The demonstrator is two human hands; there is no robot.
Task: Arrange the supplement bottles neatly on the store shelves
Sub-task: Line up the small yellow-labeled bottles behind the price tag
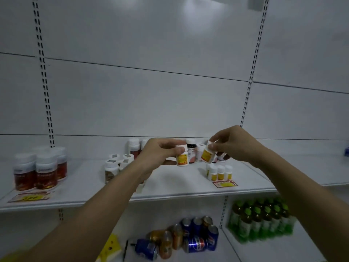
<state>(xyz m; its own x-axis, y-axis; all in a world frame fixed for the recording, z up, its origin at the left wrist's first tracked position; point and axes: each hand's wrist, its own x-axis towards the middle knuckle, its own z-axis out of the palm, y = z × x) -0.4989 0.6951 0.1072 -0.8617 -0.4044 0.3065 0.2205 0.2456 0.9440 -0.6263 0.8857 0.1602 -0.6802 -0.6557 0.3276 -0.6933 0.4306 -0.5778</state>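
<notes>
- Lowest, at 6 o'clock, soda cans [188, 237] lie jumbled on the bottom shelf [264, 250]. Green drink bottles [262, 218] stand at 4 o'clock.
- Just above the middle shelf [170, 193], the left hand [160, 154] curls its fingers round a small yellow bottle [182, 157] and holds it upright in the air.
- The right hand [232, 144], at 3 o'clock from the left hand, pinches a second yellow bottle [207, 154] by its white cap. This one tilts.
- Four little yellow bottles [220, 172] stand in a row on the middle shelf, under the right hand.
- Red jars [39, 173] stand at 9 o'clock.
- White-capped bottles [117, 165] stand beside the left arm.
- More bottles [191, 148] stand farthest back, behind the hands.
</notes>
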